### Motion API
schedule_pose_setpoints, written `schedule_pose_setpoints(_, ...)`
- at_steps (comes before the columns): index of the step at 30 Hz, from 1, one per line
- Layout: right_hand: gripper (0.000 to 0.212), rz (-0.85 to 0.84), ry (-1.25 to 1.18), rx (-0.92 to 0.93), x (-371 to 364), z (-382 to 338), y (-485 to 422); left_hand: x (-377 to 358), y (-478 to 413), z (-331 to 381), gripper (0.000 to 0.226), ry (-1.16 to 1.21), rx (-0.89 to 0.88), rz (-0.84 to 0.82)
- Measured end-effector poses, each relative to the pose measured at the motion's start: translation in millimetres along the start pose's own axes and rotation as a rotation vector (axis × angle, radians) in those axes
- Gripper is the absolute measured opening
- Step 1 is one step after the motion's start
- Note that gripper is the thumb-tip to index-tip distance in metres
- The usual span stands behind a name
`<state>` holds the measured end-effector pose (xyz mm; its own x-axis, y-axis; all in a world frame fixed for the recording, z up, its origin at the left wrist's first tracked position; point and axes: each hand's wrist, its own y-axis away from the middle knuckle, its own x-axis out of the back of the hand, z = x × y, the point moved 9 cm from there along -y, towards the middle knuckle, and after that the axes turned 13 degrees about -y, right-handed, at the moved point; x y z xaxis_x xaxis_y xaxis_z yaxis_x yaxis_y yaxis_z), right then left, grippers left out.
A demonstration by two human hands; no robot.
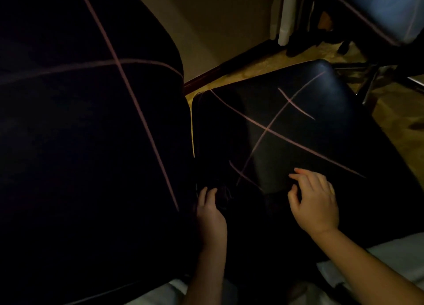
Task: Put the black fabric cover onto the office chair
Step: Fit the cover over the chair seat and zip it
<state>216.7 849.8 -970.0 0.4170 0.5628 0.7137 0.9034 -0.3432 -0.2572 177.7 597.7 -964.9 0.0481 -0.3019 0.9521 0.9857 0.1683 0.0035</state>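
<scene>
Your black fabric cover (pixel 298 125) seems nearly on the office chair (pixel 80 121), only tucking left; at 6 o'clock your right hand (pixel 314 203) lies relaxed, and the grip of your left hand (pixel 210 209) is unclear.

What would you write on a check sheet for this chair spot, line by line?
Surface: yellowish floor under the chairs.
Job's things: seat, black with crossing pink lines; back panel at left looks the same; too dark to tell cover from chair.
Clutter: nothing seen.
Grips: left hand has its fingertips at dark folds by the seat's near-left corner, hold unclear; right hand is open, fingers spread at the seat's near edge.
Cables: nothing seen.
Surroundings: wall, dark baseboard, white pipe, second chair at top right.
</scene>
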Motion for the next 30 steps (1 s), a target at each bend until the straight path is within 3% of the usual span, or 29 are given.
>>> schedule_pose_setpoints(8, 0.038, -0.020, 0.006, -0.008, -1, 2, 0, -6, -38, 15, 0.047, -0.006, 0.039, -0.014)
schedule_pose_setpoints(20, 0.037, 0.026, 0.031, 0.020, -4, 4, 0, -12, -96, 25, 0.045, 0.126, 0.105, 0.167)
schedule_pose_setpoints(30, 0.039, 0.014, 0.029, 0.008, 0, 1, 0, 0, -33, 18, 0.044, -0.061, -0.069, 0.013)
